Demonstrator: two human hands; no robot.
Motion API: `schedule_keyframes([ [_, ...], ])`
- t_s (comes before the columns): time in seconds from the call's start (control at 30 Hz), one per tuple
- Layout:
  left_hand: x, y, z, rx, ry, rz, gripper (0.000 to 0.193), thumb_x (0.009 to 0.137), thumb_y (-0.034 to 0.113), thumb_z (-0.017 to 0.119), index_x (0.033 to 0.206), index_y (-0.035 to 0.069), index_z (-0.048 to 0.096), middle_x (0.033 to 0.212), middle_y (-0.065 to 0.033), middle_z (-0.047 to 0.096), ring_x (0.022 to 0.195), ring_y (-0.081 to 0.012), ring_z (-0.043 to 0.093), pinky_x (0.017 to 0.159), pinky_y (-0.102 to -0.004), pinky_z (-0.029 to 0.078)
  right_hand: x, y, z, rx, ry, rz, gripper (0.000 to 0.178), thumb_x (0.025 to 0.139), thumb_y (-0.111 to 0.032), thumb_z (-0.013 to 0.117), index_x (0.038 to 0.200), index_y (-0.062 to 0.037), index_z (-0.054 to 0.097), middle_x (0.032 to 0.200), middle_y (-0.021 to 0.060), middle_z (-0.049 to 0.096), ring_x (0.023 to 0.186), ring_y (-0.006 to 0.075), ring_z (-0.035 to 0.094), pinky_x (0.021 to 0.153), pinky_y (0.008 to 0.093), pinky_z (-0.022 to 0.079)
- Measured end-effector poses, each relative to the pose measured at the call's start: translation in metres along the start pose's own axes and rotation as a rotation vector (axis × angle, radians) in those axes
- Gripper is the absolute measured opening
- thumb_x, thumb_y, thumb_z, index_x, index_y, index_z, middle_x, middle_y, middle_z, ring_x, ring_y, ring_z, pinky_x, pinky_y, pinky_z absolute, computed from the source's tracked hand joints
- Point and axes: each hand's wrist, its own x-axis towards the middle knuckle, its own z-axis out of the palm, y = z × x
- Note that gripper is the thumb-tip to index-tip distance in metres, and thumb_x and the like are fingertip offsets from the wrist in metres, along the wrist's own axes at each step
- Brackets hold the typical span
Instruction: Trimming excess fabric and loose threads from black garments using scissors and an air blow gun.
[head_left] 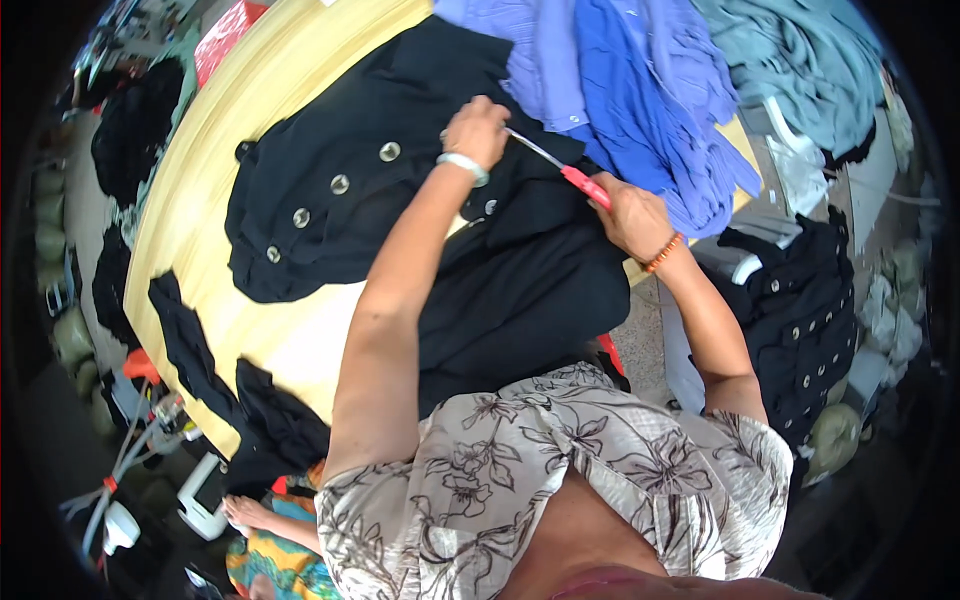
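The left hand (478, 130) is pinching the black garment (420, 220) at its far edge, fingers clenched on a fold of cloth. The right hand (632, 215) is gripping red-handled snips (562, 168), whose blades are pointing left, toward the left hand's fingers. The garment is lying spread across the yellow surface (290, 340), its row of metal buttons (340, 184) facing up on the left.

The blade tips are working just beside the left fingers, so a slip could likely nick them. The cloth is bunched under the blades, so they could also catch a fold and cut the fabric itself.

A heap of blue cloth (640, 90) is crowding the far right, touching the garment and spilling over the surface's edge near the right hand; it could slide into the way. Grey-green cloth (800, 70) is piled farther right. More black buttoned pieces (800, 320) are hanging off to the right, and black scraps (190, 340) are trailing along the surface's left edge. Another person's hand (250, 515) is showing at the near left.
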Motion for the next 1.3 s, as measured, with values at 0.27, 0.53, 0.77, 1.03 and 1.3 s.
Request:
schedule_keyframes([
  [0.27, -0.007, -0.005, 0.021, -0.159, 0.149, -0.148, 0.008, 0.077, 0.008, 0.068, 0.082, 0.008, 0.063, 0.088, -0.0108, 0.061, 0.086, -0.0329, 0.06, 0.079, -0.0421, 0.049, -0.006, 0.006, -0.01, -0.103, -0.091, 0.051, 0.026, 0.088, -0.025, 0.064, 0.106, -0.0068, 0.058, 0.074, 0.0246, 0.063, 0.073, 0.0437, 0.063, 0.065, 0.0503, 0.048],
  [0.53, -0.086, 0.018, -0.074, 0.232, 0.394, -0.079, 0.016, 0.075, 0.011, 0.069, 0.091, 0.013, 0.067, 0.091, -0.0029, 0.059, 0.086, -0.0248, 0.055, 0.073, -0.0396, 0.041, -0.01, 0.019, 0.003, 0.024, -0.033, -0.034, 0.024, 0.092, -0.023, 0.059, 0.11, -0.0073, 0.057, 0.09, 0.0208, 0.066, 0.085, 0.0399, 0.064, 0.071, 0.047, 0.05],
  [0.77, -0.133, 0.003, -0.109, 0.359, 0.452, -0.189, 0.015, 0.078, 0.007, 0.071, 0.091, 0.014, 0.069, 0.085, -0.0012, 0.058, 0.081, -0.0233, 0.054, 0.071, -0.037, 0.04, -0.003, 0.014, 0.012, -0.014, -0.031, -0.076, 0.02, 0.093, -0.021, 0.058, 0.108, -0.0077, 0.057, 0.092, 0.0187, 0.066, 0.086, 0.0375, 0.064, 0.072, 0.0454, 0.051],
  [1.03, -0.076, -0.027, -0.102, 0.516, 0.073, -0.127, 0.031, 0.081, 0.008, 0.06, 0.108, 0.018, 0.071, 0.096, -0.0082, 0.053, 0.091, -0.0265, 0.051, 0.076, -0.0384, 0.039, -0.009, 0.005, 0.018, -0.068, -0.065, -0.094, 0.022, 0.092, -0.02, 0.059, 0.11, -0.0086, 0.057, 0.087, 0.0183, 0.066, 0.083, 0.0366, 0.065, 0.07, 0.0451, 0.051],
  [1.3, -0.081, -0.041, -0.1, 0.371, 0.18, -0.037, 0.004, 0.077, 0.011, 0.066, 0.079, 0.009, 0.069, 0.085, -0.0052, 0.054, 0.086, -0.0247, 0.052, 0.072, -0.0377, 0.04, -0.016, 0.004, 0.014, -0.05, -0.07, -0.051, 0.018, 0.091, -0.016, 0.055, 0.106, -0.0072, 0.055, 0.09, 0.0166, 0.066, 0.082, 0.0351, 0.066, 0.068, 0.0446, 0.052],
])
